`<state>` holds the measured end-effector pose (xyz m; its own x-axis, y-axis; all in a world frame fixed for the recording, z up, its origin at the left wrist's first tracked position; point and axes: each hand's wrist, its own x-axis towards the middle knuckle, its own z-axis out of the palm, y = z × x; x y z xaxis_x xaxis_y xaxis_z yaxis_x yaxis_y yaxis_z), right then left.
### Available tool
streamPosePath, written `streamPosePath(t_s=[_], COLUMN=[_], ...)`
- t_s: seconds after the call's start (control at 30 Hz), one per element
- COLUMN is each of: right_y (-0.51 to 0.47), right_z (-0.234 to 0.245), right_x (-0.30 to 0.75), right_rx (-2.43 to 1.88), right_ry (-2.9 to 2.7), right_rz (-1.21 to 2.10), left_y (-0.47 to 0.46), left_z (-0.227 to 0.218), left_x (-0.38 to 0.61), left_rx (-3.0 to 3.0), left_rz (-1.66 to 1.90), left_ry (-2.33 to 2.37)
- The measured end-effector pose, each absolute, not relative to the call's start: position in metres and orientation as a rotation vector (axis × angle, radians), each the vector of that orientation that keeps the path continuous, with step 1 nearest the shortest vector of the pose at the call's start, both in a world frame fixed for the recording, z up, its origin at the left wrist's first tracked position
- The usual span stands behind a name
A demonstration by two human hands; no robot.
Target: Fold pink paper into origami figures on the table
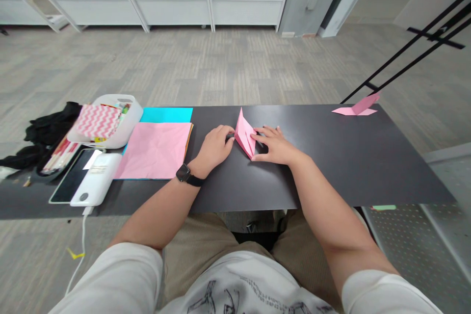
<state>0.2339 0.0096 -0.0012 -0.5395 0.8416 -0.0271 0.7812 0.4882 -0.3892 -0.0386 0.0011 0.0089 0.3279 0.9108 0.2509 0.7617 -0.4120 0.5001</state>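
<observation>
A sheet of pink origami paper, folded into a pointed, layered diamond, lies on the dark table in front of me. My left hand has its fingers curled, with thumb and index fingertips at the paper's left corner. On the other side, my right hand grips the paper's right edge: the index finger presses its upper face and the thumb touches the lower tip. A finished-looking pink folded paper figure stands at the table's far right.
Left of my hands lies a stack of pink paper over a blue sheet. Further left are a white basket, a tablet-like device, a white power bank with a cable, and black cloth. The dark table is narrow.
</observation>
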Motion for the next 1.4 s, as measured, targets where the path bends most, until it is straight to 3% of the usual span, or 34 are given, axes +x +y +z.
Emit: streamPosePath(t_s=[0.53,1.4], right_y=[0.013,0.012], right_z=[0.000,-0.001], right_x=[0.226,0.223], right_rx=[-1.142,-1.185], right_ry=[-2.401,-2.425], right_rz=[0.605,0.533], left_y=[-0.003,-0.004], left_z=[0.009,0.003], left_x=[-0.037,-0.034], left_rx=[2.347,2.498], left_rz=[0.622,0.524], left_ry=[1.382,1.320])
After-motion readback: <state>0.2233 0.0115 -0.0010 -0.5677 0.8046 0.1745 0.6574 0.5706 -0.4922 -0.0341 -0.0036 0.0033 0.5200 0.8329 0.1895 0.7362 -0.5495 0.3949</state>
